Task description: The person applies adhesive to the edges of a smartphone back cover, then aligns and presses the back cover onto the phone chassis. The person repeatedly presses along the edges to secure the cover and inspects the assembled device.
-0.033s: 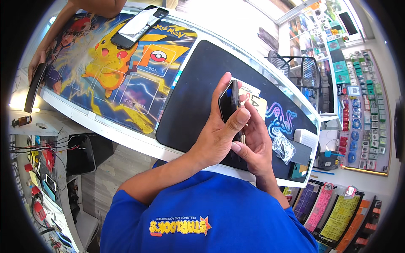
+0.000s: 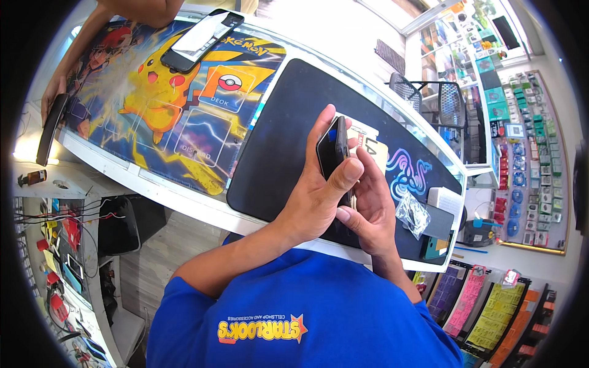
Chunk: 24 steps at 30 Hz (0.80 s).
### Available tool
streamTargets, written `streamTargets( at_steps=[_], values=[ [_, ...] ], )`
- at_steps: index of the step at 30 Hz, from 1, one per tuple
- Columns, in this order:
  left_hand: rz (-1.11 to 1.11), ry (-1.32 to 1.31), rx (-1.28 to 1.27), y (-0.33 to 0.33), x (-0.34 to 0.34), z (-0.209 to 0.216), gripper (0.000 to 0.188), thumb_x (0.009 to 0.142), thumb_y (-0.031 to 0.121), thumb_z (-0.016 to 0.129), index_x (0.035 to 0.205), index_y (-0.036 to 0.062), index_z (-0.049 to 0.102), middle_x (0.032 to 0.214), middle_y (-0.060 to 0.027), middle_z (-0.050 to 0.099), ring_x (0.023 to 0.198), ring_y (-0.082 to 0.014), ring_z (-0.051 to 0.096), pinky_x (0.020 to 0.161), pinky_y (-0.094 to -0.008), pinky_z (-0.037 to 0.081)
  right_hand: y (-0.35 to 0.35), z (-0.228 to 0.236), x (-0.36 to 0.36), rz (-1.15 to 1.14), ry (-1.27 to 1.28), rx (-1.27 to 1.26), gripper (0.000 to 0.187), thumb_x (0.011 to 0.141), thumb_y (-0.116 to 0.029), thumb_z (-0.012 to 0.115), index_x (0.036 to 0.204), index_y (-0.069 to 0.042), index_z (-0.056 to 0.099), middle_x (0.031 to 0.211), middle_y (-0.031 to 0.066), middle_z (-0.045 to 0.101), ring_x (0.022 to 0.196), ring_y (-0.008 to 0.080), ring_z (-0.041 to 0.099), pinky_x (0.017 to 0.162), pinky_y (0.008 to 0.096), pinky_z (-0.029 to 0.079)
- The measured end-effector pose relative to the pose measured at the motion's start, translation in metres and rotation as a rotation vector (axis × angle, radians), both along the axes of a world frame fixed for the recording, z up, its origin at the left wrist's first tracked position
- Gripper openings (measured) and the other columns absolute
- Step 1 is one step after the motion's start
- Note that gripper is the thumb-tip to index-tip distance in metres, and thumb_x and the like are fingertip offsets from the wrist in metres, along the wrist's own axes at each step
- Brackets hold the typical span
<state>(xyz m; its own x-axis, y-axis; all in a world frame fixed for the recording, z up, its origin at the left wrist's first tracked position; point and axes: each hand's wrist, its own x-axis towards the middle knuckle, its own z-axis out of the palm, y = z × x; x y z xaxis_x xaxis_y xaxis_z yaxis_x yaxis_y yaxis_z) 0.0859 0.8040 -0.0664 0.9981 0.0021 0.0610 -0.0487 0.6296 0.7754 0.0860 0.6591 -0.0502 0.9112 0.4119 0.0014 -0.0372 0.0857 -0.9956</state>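
Note:
A black smartphone [image 2: 332,151] stands nearly on edge above the black desk mat [image 2: 279,135], its screen side turned toward the left. My left hand [image 2: 310,195] is closed round it, with the thumb along the near edge and fingers behind. Against the lower right side of the phone rests my right hand [image 2: 375,211], its thumb and fingers bent about that edge; part of its grip is hidden. Just behind the phone, a white and yellow printed card or packet [image 2: 375,149] lies on the mat, partly covered by my fingers.
A colourful cartoon playmat [image 2: 153,122] at left carries a large phone-shaped device [image 2: 202,42]. Another person's hand [image 2: 54,92] holds a dark flat object [image 2: 52,129] there. A crumpled clear plastic bag [image 2: 413,214] and a grey box [image 2: 437,222] sit at right.

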Motion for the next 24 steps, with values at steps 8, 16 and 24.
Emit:
streamTargets(
  at_steps=[8,16,24],
  values=[
    [-0.01,-0.078,-0.101,-0.001,0.002,0.001,0.099,0.095,0.043,0.073,0.164,0.015,0.007,0.147,-0.0123,0.038,0.131,-0.0194,0.045,0.114,-0.0373,0.037,0.002,-0.01,0.0,-0.011,-0.032,0.167,0.098,0.081,-0.003,0.081,0.161,-0.003,0.023,0.156,0.0168,0.038,0.146,0.0276,0.037,0.122,0.0418,0.024],
    [-0.039,-0.13,-0.157,-0.006,0.003,0.006,0.1,0.096,0.034,0.074,0.163,0.0107,0.003,0.145,-0.0107,0.035,0.13,-0.0176,0.044,0.112,-0.033,0.037,-0.014,0.008,0.026,-0.086,-0.184,-0.031,0.09,0.088,-0.05,0.065,0.157,-0.002,0.032,0.153,0.0179,0.044,0.143,0.0296,0.041,0.121,0.0467,0.027],
    [-0.056,-0.199,-0.08,-0.017,0.005,0.008,0.106,0.094,0.027,0.078,0.163,0.0106,0.0,0.148,-0.0126,0.029,0.133,-0.0184,0.04,0.109,-0.032,0.041,-0.001,0.135,0.079,0.25,-0.846,-0.875,0.021,0.084,-0.016,0.073,0.101,-0.004,0.076,0.117,0.0144,0.07,0.109,0.029,0.067,0.095,0.0408,0.051]
  ],
)
